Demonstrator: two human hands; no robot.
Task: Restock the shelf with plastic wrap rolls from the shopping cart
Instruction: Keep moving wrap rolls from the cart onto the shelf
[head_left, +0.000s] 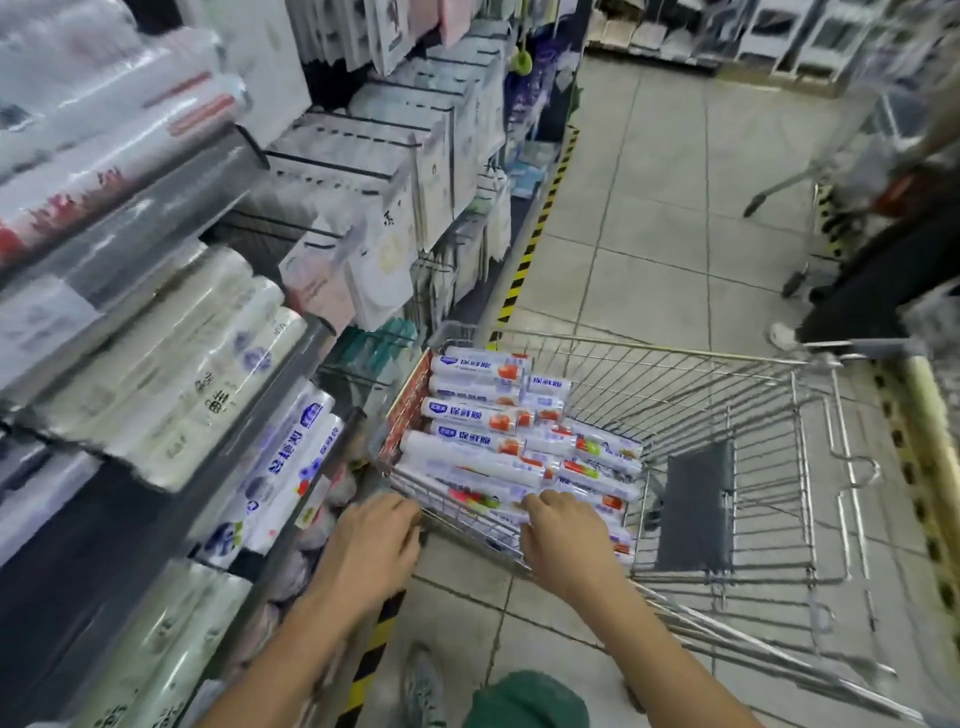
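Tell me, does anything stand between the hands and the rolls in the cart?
Right hand: nothing; it is past the cart rim and touches the rolls. Left hand: it is outside the near corner, so the wire wall stands between.

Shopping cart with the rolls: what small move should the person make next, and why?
Probably close the right hand round one plastic wrap roll and lift it out. That hand lies on the rolls at the shopping cart's near edge, the left hand is at the rim, and the shelf stands just left.
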